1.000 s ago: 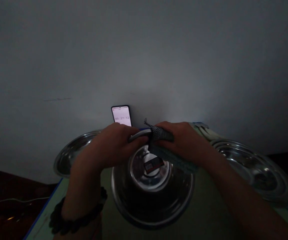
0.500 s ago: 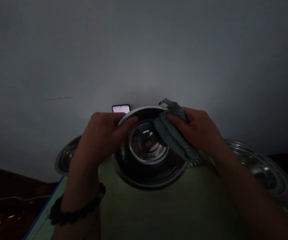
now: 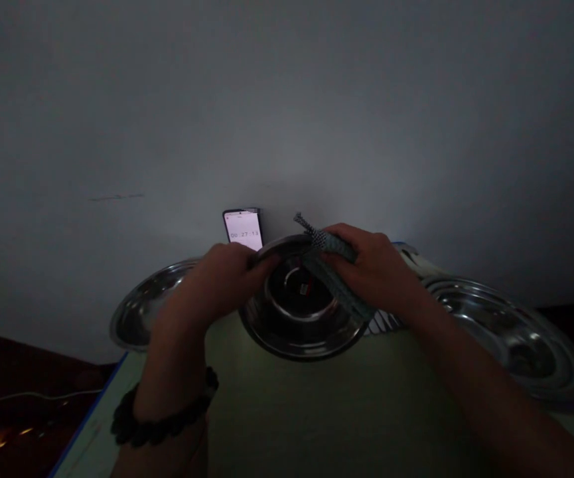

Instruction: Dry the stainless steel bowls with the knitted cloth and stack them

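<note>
A shiny metal basin [image 3: 306, 338] is held up over the table, tilted so that its inside faces me; a small label shows at its centre. My left hand [image 3: 229, 275] grips the rim at the upper left, thumb on the inner side. At the upper right, my right hand [image 3: 366, 265] is closed on a grey-green cloth [image 3: 339, 289], which is folded over the basin's rim and lies against its inner wall. The fingers behind the rim are hidden.
A phone [image 3: 244, 228] with a lit timer leans on the wall behind the basin. Another metal basin [image 3: 137, 309] stands at the left, and several stacked ones [image 3: 520, 338] at the right. The table [image 3: 316, 418] has a blue edge; a patterned item [image 3: 383, 323] lies behind my right hand.
The basin has come down a little and tipped further, uncovering more of the phone. Both hands moved with it, and the right hand with the cloth shifted left.
</note>
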The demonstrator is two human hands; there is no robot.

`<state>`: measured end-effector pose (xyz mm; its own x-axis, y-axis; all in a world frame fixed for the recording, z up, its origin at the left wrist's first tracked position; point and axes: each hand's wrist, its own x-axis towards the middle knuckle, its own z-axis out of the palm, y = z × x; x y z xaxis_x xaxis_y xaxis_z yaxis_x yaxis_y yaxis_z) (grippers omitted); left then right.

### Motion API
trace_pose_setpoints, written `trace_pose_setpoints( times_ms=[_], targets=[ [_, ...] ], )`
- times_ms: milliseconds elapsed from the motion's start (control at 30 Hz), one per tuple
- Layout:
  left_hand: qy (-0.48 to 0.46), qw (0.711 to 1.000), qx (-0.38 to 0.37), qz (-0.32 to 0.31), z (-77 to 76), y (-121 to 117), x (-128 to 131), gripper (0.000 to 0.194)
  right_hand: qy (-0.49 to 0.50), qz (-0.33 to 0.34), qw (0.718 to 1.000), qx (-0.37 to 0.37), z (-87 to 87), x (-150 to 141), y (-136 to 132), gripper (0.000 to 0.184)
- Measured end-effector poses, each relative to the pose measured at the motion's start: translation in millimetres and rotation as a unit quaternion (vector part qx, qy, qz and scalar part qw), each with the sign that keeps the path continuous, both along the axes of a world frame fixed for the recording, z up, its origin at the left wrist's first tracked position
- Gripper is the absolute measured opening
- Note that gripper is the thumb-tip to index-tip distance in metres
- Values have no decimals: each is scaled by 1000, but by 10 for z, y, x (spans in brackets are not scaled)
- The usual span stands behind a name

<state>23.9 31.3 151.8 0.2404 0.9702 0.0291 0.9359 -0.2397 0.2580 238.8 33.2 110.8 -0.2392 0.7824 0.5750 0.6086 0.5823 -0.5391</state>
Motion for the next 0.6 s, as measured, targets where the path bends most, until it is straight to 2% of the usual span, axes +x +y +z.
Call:
trace_pose_setpoints(
  times_ms=[167,233,333,400,467,500,600],
  targets=[
    [-12,994,96,-56,35,-34,126,46,20,-58,998,33,40,14,-24,13],
    [-14,989,135,-53,63,-42,108,43,56,-77,995,43,21,25,12,15],
    [-50,976,212,11,93,-42,25,41,161,-99,981,45,-50,13,91,20],
    [-84,959,260,80,91,-33,-10,42,250,-92,964,5,-132,-42,143,25],
    [-116,940,292,131,66,-20,14,40,349,-57,934,-58,-234,-135,184,28],
    [-134,933,303,138,48,-14,48,36,406,-37,909,-86,-285,-186,201,28],
    [-181,937,286,90,-2,-8,186,31,546,6,824,-151,-398,-287,249,20]
  ],
)
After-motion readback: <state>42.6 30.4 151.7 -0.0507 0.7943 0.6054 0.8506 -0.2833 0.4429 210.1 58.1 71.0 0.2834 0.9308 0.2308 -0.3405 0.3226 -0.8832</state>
